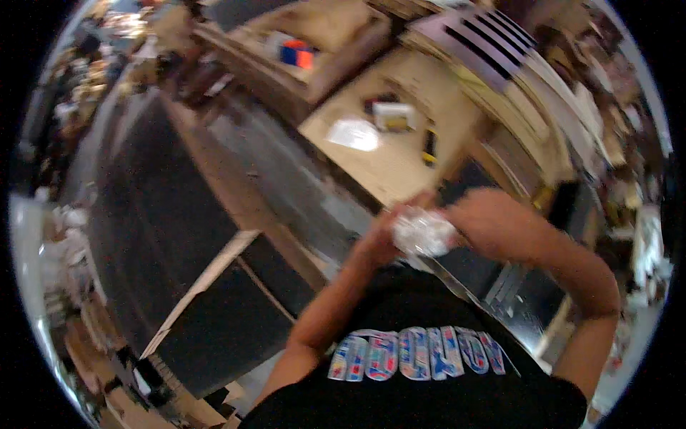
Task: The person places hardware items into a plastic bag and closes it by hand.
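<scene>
Close in front of my chest is a crumpled, shiny, clear plastic thing (423, 233), perhaps a bag or wrapper; blur hides its exact kind. My left hand (382, 232) is closed around its left side. From the right my right hand (473, 213) reaches over with a bent wrist and grips its other side, the fingers partly hidden. Beyond my hands, a pale wooden board (393, 175) bears a white sheet (354, 134), a small white and yellow box (394, 117) and a yellow and black utility knife (429, 147).
Large dark panels (153, 207) lie to the left, with a pale wood strip (207, 282) across them. A wooden tray (343, 68) with a blue and orange item (296, 53) stands at the back. Stacked boards (529, 114) rise at the right, topped by a purple striped panel (475, 39).
</scene>
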{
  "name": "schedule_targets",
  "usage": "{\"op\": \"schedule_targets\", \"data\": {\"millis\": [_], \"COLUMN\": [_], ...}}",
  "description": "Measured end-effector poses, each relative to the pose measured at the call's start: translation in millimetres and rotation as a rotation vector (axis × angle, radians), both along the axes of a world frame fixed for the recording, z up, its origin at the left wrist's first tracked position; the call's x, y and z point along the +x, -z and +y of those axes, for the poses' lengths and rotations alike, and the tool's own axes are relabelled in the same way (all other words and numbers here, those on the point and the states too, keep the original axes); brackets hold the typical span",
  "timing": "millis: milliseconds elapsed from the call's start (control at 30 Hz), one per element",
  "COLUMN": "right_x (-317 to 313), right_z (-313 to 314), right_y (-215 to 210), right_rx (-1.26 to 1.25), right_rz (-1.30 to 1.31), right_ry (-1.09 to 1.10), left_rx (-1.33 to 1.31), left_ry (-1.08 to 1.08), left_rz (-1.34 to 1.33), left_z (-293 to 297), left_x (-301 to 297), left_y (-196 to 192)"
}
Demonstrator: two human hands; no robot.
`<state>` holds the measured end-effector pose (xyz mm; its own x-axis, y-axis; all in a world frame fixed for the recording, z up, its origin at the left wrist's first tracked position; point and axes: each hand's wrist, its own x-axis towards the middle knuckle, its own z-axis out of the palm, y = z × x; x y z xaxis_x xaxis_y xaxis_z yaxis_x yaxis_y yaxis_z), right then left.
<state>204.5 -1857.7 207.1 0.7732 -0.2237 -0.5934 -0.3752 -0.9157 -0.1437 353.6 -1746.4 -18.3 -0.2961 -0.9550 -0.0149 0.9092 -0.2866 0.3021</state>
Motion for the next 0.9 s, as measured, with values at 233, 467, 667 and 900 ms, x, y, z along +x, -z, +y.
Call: {"op": "schedule_targets", "data": {"millis": [233,467,667,900], "right_x": [-16,-24,-29,-29], "right_z": [3,11,15,-2], "right_y": [-4,11,-6,-7], "right_rx": [-0.185,-0.031,0.128,0.184], "right_rz": [-0.073,-0.240,-0.160,0.173], "right_ry": [-0.139,0.010,0.157,0.268], "left_rx": [-0.094,-0.268,-0.157,-0.190], "left_ry": [-0.135,-0.224,-0.089,-0.113], "left_rz": [-0.172,-0.602,-0.287,-0.274], "left_z": [-5,2,5,3], "left_x": [-20,-24,-15,-28], "left_y": [-16,-13,-23,-7]}}
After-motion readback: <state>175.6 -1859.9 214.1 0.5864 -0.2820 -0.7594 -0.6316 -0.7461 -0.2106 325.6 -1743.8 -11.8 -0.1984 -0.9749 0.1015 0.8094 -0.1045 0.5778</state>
